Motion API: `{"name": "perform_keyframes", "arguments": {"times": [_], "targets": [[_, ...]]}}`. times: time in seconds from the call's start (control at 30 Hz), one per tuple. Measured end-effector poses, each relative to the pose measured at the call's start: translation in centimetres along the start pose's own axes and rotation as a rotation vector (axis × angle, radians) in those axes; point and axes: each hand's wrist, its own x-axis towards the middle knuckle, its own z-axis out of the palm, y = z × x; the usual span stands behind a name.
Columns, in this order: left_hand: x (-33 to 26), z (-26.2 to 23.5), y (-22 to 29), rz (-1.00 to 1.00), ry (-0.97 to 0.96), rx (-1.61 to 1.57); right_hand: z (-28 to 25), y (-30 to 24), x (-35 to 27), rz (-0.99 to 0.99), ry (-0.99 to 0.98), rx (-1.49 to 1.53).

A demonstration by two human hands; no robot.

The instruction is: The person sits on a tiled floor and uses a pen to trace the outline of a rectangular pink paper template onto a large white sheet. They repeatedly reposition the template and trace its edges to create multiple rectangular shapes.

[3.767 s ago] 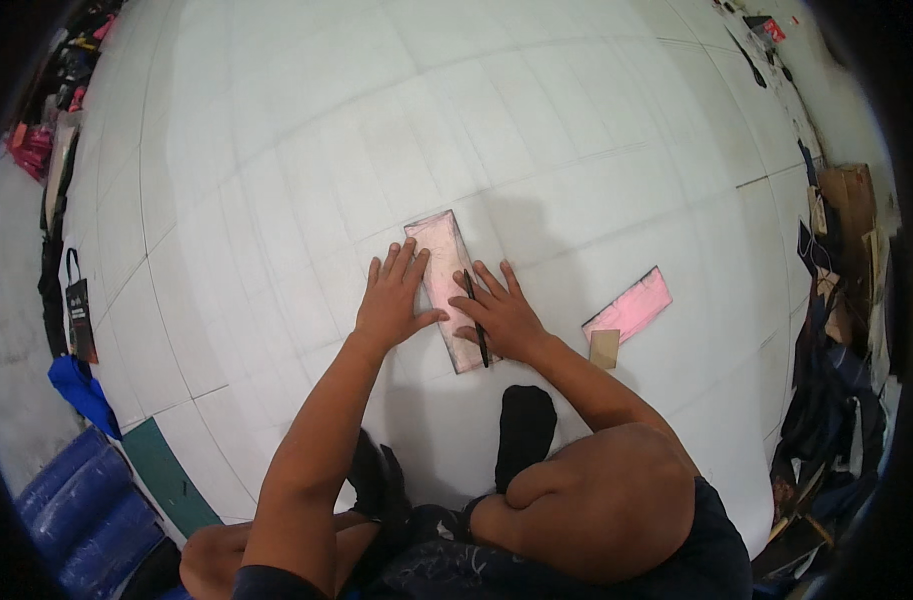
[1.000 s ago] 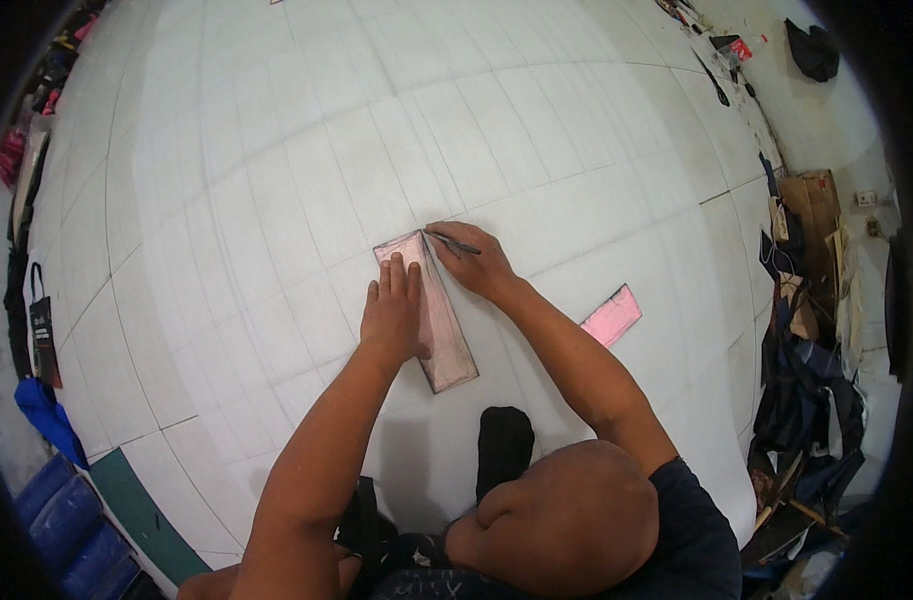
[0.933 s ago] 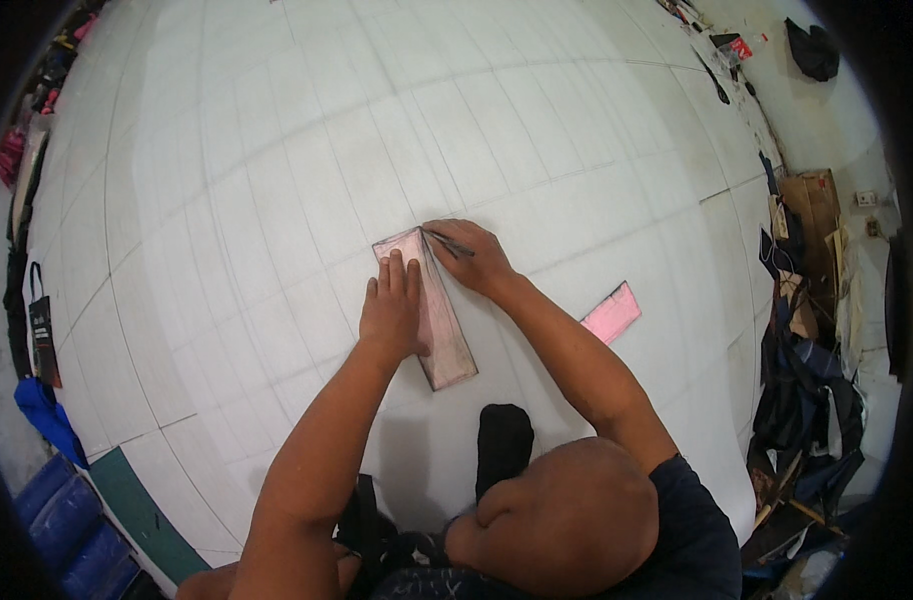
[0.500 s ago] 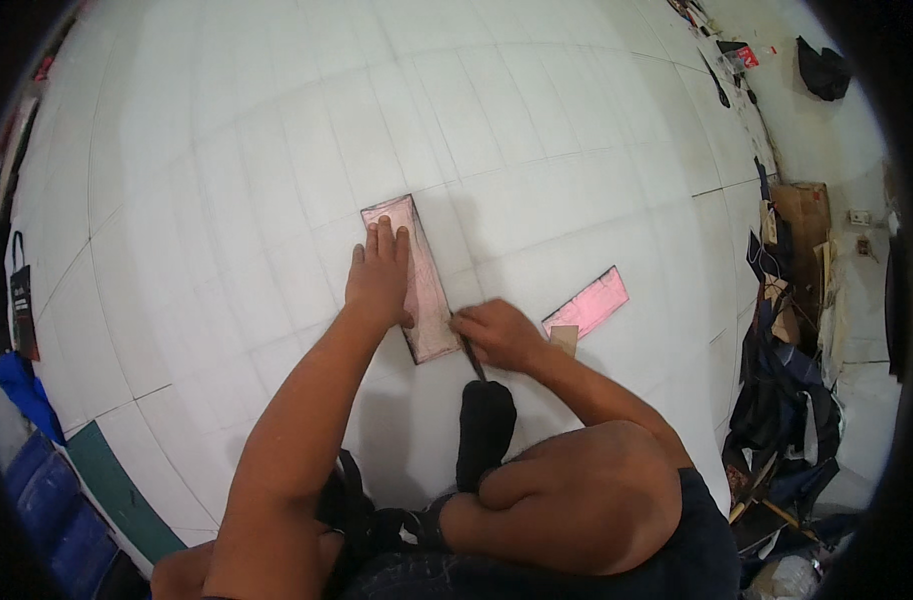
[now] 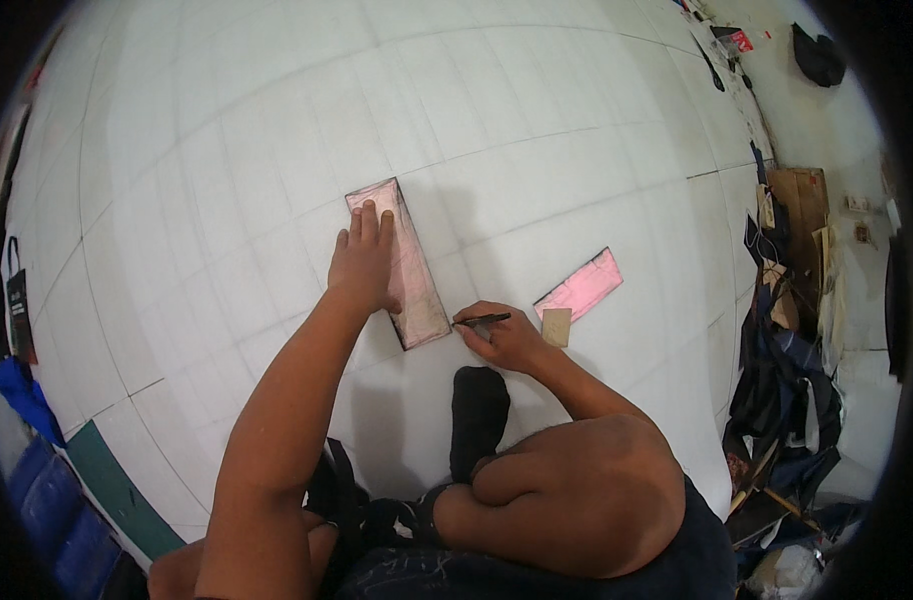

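A long pink rectangular piece (image 5: 422, 310) with dark edges lies slantwise on a broad white sheet (image 5: 277, 130). My left hand (image 5: 365, 258) rests flat on its left half, fingers stretched toward the far end. Just right of the near right corner, my right hand (image 5: 504, 338) pinches a black pen (image 5: 487, 319). The pen lies almost level, its tip close to that corner; whether it touches the sheet I cannot tell. A smaller pink rectangle (image 5: 587, 285) lies farther right, with a small tan card (image 5: 556, 328) over its near edge.
My black-socked foot (image 5: 479, 410) stands on the sheet just below my right hand. Dark cloth and bags (image 5: 782, 400) pile up along the right, beside a brown cardboard box (image 5: 802, 215). At the left lie a green strip (image 5: 122, 490) and blue padded things (image 5: 62, 510).
The pen has swung from slanting down toward my foot to lying nearly level, tip at the piece's near right corner. My left hand still presses on the piece. The whole view has shifted slightly.
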Motion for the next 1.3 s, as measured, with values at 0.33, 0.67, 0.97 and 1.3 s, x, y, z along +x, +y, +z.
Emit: {"name": "perform_keyframes", "arguments": {"times": [0.33, 0.67, 0.97, 1.3], "targets": [[-0.1, 0.0, -0.1, 0.0, 0.002, 0.026, 0.1, 0.1, 0.7, -0.1, -0.077, -0.124], [0.1, -0.2, 0.0, 0.005, -0.026, 0.096, -1.0, 0.2, 14.3, -0.14, -0.06, -0.299], [-0.1, 0.2, -0.2, 0.009, -0.002, 0.117, -1.6, -1.2, 15.2, -0.214, 0.38, -0.025], [0.1, 0.0, 0.0, 0.011, -0.016, 0.067, 6.4, -3.0, -2.5, 0.035, 0.124, 0.134]]}}
